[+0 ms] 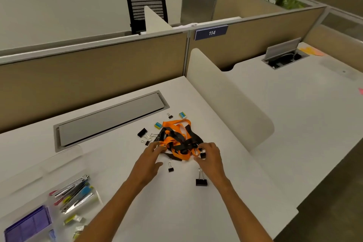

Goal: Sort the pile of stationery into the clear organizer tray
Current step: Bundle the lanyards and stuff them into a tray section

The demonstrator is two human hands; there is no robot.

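We have both hands on the tangle of orange and black lanyards mid-tabletop. Our left hand pinches its near edge; our right hand pinches a small binder clip. The clear organizer tray sits well apart, near left.

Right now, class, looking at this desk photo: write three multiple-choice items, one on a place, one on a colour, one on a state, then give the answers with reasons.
1. Where does the clear organizer tray sit relative to the lanyard tangle?
A. Nearer the person, to the left
B. Behind it, by the partition
C. On the neighbouring desk

2. What colours are the lanyards?
A. Blue and white
B. Orange and black
C. Green and red

3. What are the hands doing?
A. Resting flat, away from the pile
B. Both at the lanyard tangle
C. Lifting the tray

Answers: 1 A, the tray lies at the lower left corner. 2 B, orange and black straps intertwine. 3 B, the left hand and right hand touch the tangle's near edge.
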